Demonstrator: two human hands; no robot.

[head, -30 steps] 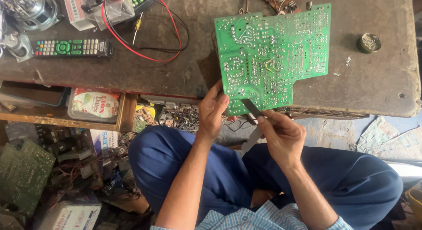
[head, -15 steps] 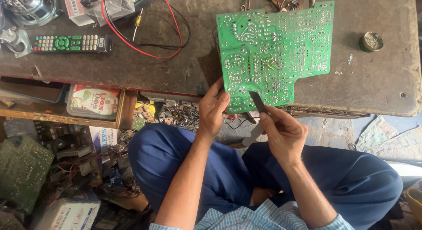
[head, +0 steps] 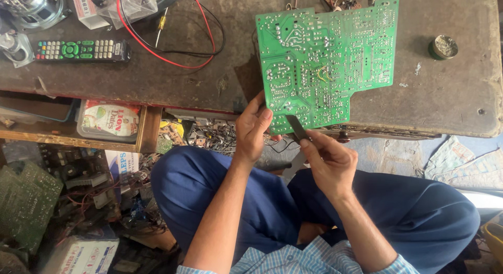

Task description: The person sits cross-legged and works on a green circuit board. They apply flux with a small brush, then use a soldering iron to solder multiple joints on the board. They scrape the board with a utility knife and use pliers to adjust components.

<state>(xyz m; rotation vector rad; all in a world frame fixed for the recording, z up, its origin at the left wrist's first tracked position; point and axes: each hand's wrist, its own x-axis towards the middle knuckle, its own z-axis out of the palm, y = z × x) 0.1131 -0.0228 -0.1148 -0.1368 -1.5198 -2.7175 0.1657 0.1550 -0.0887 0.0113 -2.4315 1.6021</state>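
Note:
A large green circuit board (head: 327, 64) lies solder side up, tilted, with its near edge over the front of a dark worn workbench (head: 461, 96). My left hand (head: 252, 128) grips the board's lower left corner. My right hand (head: 327, 161) pinches a thin dark flat tool (head: 297, 128), its tip touching the board's near edge. My legs in blue trousers are crossed below the bench.
A black remote control (head: 81, 50), red and black leads (head: 173, 38) and a clear plastic box (head: 120, 4) lie at the bench's far left. A small round tin (head: 443, 46) sits at the right. Scrap boards (head: 26, 203), wires and cartons crowd the floor at left.
The view has shifted slightly left. My right hand has brought the dark tool's tip a little further onto the board's near edge. My left hand keeps its grip on the corner.

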